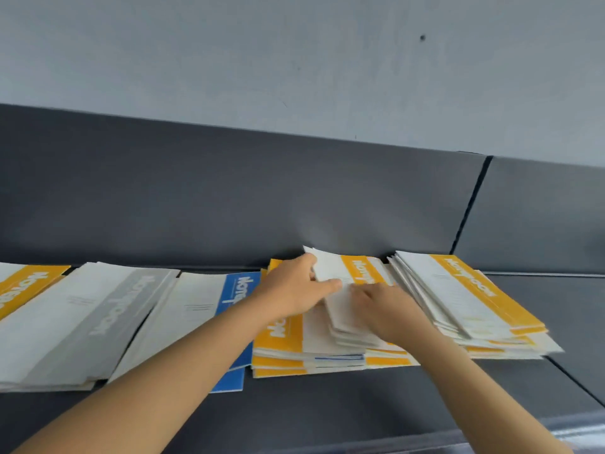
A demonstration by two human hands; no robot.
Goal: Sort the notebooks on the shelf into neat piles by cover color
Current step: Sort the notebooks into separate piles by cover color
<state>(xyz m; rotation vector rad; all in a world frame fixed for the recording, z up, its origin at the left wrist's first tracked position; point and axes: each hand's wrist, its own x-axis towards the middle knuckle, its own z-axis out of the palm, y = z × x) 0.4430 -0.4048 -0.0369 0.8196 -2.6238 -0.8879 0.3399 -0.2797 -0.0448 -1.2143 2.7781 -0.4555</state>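
Several piles of thin notebooks lie in a row on a dark grey shelf [327,411]. In the middle sits a loose yellow pile [281,342] with a blue-edged notebook partly buried in it. My left hand [294,286] grips the far end of a yellow-and-white notebook [347,268] and lifts it off that pile. My right hand [389,309] presses flat on white covers lower on the same pile. To the right lies a fanned yellow pile [471,299]. A blue notebook [203,309], a grey pile [78,322] and another yellow pile [23,286] lie to the left.
A dark grey back panel [229,191] rises behind the notebooks, with a seam at the right [471,204]. A pale wall [294,60] is above it. Bare shelf shows at the far right [563,299].
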